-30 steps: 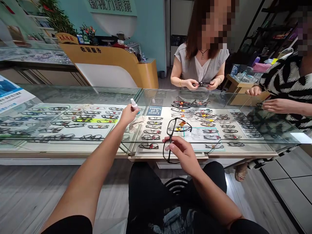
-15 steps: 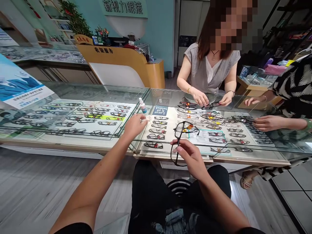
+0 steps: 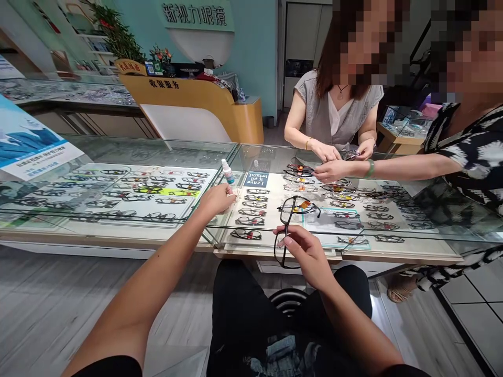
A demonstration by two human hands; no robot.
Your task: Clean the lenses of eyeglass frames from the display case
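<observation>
My right hand pinches a pair of dark-rimmed eyeglasses at the frame's middle. They are held upright on end in front of the counter's near edge, with an orange tag on one temple. My left hand rests over the glass counter top, its fingers drawn together. Something pale shows at those fingertips, too small to name. Just behind that hand stands a small white spray bottle with a blue label.
Several rows of eyeglasses lie under the glass. Across the counter a person in grey handles other eyeglasses. From the right, another person's arm reaches over the glass. A blue leaflet stands at the left.
The person on the right has leaned in and stretched an arm leftward towards the person in grey. My hands have barely moved; the eyeglasses stay in my right hand.
</observation>
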